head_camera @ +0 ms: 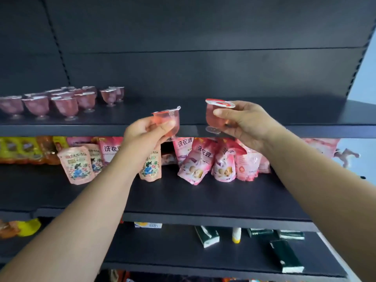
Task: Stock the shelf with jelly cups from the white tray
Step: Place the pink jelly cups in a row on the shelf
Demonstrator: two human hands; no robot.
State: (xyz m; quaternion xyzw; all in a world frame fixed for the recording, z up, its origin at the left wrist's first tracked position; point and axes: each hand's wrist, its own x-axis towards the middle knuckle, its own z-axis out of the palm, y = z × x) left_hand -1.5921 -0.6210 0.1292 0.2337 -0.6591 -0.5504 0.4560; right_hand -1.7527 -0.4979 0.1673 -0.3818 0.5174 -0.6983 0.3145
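Note:
My left hand (pixel 145 132) grips a pink jelly cup (pixel 167 119), tilted, just in front of the top shelf's front edge (pixel 81 129). My right hand (pixel 244 124) holds a second pink jelly cup (pixel 217 113) upright by its bowl, its clear foot level with the shelf edge. Several pink footed jelly cups (pixel 63 105) stand in rows on the left part of the top shelf. The white tray is out of view.
The dark top shelf (pixel 284 112) stretches bare to the right of the cups. Pink and peach pouches (pixel 203 159) crowd the middle shelf below my hands. Dark green boxes (pixel 284 255) and a small bottle (pixel 236 235) lie on the lower shelf.

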